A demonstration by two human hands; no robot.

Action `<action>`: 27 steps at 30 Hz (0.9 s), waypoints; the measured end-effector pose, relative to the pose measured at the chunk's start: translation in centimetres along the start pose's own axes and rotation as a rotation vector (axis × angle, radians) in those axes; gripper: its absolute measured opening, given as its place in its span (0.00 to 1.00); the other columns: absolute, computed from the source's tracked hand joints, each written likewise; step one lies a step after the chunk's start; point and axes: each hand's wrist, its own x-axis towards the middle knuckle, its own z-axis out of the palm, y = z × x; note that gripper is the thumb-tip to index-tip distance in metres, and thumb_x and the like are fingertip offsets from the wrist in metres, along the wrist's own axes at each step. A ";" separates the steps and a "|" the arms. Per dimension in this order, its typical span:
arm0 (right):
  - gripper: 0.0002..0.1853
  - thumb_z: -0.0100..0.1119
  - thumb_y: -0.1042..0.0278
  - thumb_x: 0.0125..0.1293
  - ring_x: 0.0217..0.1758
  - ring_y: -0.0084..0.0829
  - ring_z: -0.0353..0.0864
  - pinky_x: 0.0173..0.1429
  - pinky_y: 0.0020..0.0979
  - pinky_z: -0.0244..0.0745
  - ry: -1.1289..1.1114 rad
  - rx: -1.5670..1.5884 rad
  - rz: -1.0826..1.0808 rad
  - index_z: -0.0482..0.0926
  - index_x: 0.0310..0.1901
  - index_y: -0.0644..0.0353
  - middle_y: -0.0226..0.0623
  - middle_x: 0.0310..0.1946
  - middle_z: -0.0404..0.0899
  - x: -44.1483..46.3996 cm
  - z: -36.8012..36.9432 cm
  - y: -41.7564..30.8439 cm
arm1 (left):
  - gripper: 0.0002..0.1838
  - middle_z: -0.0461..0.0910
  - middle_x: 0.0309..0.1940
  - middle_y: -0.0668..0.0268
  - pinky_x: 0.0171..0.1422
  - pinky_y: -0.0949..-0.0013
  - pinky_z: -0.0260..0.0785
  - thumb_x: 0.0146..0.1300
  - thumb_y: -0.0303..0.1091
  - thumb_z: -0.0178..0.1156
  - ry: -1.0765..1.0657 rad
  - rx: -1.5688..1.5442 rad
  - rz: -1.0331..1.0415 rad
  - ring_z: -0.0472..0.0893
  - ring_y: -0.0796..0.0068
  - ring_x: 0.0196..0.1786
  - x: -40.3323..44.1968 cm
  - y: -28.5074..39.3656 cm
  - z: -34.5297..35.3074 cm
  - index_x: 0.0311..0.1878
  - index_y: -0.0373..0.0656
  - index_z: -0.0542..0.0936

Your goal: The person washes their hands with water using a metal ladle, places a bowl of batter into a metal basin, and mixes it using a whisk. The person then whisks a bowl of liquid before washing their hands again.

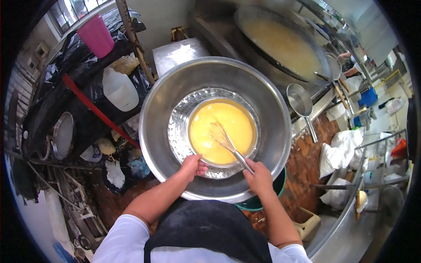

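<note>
To the person's left, a table draped in black plastic: pink bucket, white jug | Beyond, from here, a metal stove: wide pan of cloudy liquid | Red-brown tiled floor: white sacks | Large steel bowl: support mostly hidden, green tub showing below

Kitchen, wide wok of brownish liquid, metal pan, whisk in yellow mixture, steel basin

Large basin, whisk — smooth glossy metal; apron — matt cloth; pink bucket smooth plastic
</note>
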 end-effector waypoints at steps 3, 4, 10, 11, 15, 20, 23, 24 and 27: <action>0.19 0.55 0.65 0.62 0.33 0.36 0.78 0.38 0.34 0.73 -0.213 0.341 0.251 0.75 0.56 0.54 0.40 0.29 0.77 0.4 -1.1 1.2 | 0.17 0.80 0.31 0.58 0.24 0.71 0.72 0.69 0.41 0.44 -0.005 -0.006 -0.004 0.79 0.74 0.23 0.5 -0.1 -0.2 0.49 0.36 0.69; 0.19 0.54 0.64 0.64 0.28 0.31 0.78 0.34 0.31 0.73 -0.314 0.488 0.364 0.74 0.57 0.55 0.37 0.26 0.77 0.4 -1.5 1.5 | 0.17 0.80 0.30 0.58 0.24 0.71 0.72 0.69 0.41 0.44 -0.007 -0.008 -0.008 0.79 0.74 0.23 0.4 -0.2 -0.1 0.49 0.36 0.69; 0.20 0.55 0.60 0.64 0.23 0.26 0.79 0.32 0.29 0.74 -0.344 0.390 0.281 0.74 0.57 0.54 0.36 0.28 0.80 -0.5 -2.6 1.3 | 0.18 0.80 0.30 0.56 0.25 0.69 0.72 0.68 0.41 0.45 0.017 -0.012 0.025 0.79 0.73 0.23 0.4 -0.4 -0.1 0.47 0.34 0.70; 0.20 0.55 0.62 0.64 0.26 0.25 0.79 0.32 0.27 0.74 -0.248 0.280 0.126 0.74 0.58 0.54 0.35 0.28 0.79 -0.8 -1.9 2.3 | 0.18 0.80 0.30 0.56 0.25 0.69 0.72 0.68 0.43 0.45 0.020 -0.019 0.013 0.79 0.73 0.23 0.2 -0.3 0.0 0.47 0.34 0.70; 0.20 0.55 0.64 0.65 0.33 0.26 0.82 0.34 0.24 0.75 -0.100 0.077 -0.167 0.73 0.59 0.55 0.35 0.30 0.80 -0.8 -0.1 4.3 | 0.22 0.80 0.30 0.56 0.26 0.69 0.71 0.67 0.47 0.46 0.001 -0.060 -0.006 0.78 0.73 0.23 0.4 -0.4 -0.2 0.46 0.34 0.71; 0.19 0.48 0.57 0.70 0.32 0.34 0.84 0.35 0.31 0.81 -0.482 0.976 0.734 0.72 0.55 0.61 0.40 0.32 0.81 0.5 -0.4 1.2 | 0.23 0.81 0.30 0.55 0.28 0.69 0.71 0.66 0.49 0.46 0.024 -0.041 0.006 0.78 0.73 0.23 0.1 -0.1 0.1 0.45 0.35 0.71; 0.16 0.47 0.57 0.70 0.29 0.30 0.82 0.31 0.28 0.78 -0.470 1.218 0.874 0.72 0.51 0.59 0.37 0.31 0.80 0.6 0.2 1.1 | 0.24 0.81 0.31 0.55 0.31 0.68 0.71 0.66 0.51 0.45 0.054 -0.017 0.016 0.78 0.72 0.25 -0.2 0.0 0.3 0.45 0.35 0.71; 0.17 0.48 0.57 0.71 0.28 0.29 0.81 0.31 0.28 0.78 -0.477 1.239 0.881 0.72 0.53 0.58 0.36 0.30 0.80 0.6 0.3 1.3 | 0.24 0.81 0.30 0.55 0.29 0.68 0.71 0.66 0.51 0.44 0.029 -0.020 0.009 0.78 0.72 0.24 0.0 -0.1 0.1 0.45 0.35 0.71; 0.18 0.48 0.55 0.70 0.28 0.28 0.81 0.33 0.29 0.77 -0.424 0.857 0.583 0.74 0.53 0.58 0.35 0.29 0.80 0.4 -0.7 2.6 | 0.25 0.80 0.30 0.56 0.27 0.68 0.71 0.67 0.54 0.43 -0.001 -0.044 -0.006 0.78 0.71 0.22 0.4 -0.1 -0.2 0.46 0.37 0.70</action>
